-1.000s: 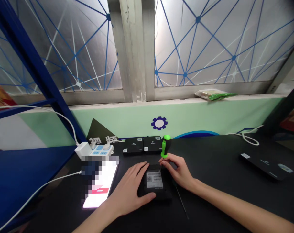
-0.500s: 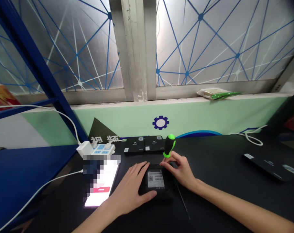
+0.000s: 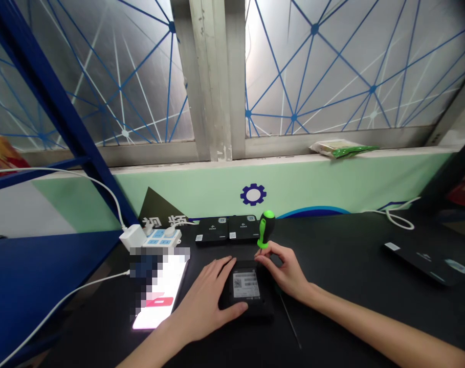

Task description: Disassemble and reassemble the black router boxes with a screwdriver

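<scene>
A black flat set-top box [image 3: 265,305] lies on the table with its white label facing up. My left hand [image 3: 201,294] grips it from the left side, fingertips at the far edge and thumb across the near part. My right hand [image 3: 288,266] pinches the shaft of a screwdriver [image 3: 267,229] close to the box's far right corner. The screwdriver stands almost upright, its black and bright green handle on top. Its tip is hidden by my fingers. Beside the box, near my right wrist, lies a second thin-shafted tool [image 3: 290,319], its handle partly covered.
Two similar black boxes [image 3: 212,231] sit side by side against the wall, and another black box [image 3: 424,263] lies at the right. A lit phone or tablet [image 3: 161,291] and a power strip [image 3: 162,236] with plugs and cables are on the left. A white cable [image 3: 399,220] lies at the back right.
The screwdriver handle has turned, its green stripe now facing left, and it leans slightly further left. Both hands keep nearly the same place.
</scene>
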The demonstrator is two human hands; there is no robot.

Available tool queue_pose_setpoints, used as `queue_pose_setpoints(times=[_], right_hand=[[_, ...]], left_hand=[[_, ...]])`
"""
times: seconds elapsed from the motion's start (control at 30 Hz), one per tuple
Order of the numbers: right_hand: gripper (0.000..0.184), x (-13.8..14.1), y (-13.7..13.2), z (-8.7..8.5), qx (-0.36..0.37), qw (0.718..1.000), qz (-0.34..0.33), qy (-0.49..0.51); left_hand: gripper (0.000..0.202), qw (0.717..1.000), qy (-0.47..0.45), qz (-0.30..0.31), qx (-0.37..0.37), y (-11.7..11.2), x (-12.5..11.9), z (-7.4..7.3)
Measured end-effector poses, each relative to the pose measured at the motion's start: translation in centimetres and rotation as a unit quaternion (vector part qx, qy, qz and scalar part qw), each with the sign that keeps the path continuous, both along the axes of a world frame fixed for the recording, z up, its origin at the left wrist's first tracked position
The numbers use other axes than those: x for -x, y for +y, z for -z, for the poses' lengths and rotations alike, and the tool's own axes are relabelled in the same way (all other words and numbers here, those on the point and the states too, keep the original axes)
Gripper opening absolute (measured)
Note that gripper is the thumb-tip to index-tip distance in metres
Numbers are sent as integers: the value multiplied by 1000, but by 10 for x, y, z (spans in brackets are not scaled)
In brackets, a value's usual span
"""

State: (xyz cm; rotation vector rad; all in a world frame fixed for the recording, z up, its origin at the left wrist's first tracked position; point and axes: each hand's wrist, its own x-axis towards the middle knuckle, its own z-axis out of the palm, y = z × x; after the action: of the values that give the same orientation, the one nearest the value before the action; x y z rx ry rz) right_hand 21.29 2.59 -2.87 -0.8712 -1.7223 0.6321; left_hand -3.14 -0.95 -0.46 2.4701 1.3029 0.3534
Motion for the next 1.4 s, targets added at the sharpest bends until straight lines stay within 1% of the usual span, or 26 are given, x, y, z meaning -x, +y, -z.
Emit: queue_pose_setpoints(times=[0.3, 0.43, 0.57, 0.67, 0.73, 0.9, 1.2, 1.3, 1.4], right_hand=[[21, -1, -3, -3, -29, 999, -43, -12], [18, 0, -2, -3, -28, 999, -36, -11], [12, 2, 1, 2, -2, 1000, -18, 20], [17, 3, 2, 5, 30, 998, -15, 52], [18, 2, 1, 5, 34, 998, -14, 57], [14, 1, -1, 1, 8, 1000, -5, 21], [14, 0, -2, -4, -35, 998, -57, -18], [7, 1, -2, -3, -36, 999, -37, -16], [11, 2, 1, 0, -14, 1000, -14, -3]], left_hand=[[79, 1000, -1, -1, -3, 0, 1, 2], [79, 1000, -3, -1, -9, 0, 0, 2], [79, 1000, 6, -2, 0, 0, 0, 0], [79, 1000, 2, -1, -4, -1, 0, -1], [78, 1000, -2, 0, -7, -1, 0, 0], [79, 1000, 8, -5, 1, 0, -1, 0], [78, 1000, 10, -5, -4, 0, -1, 0], [79, 1000, 14, -6, 2, 0, 0, 0], [80, 1000, 17, -7, 7, 1, 0, 1]])
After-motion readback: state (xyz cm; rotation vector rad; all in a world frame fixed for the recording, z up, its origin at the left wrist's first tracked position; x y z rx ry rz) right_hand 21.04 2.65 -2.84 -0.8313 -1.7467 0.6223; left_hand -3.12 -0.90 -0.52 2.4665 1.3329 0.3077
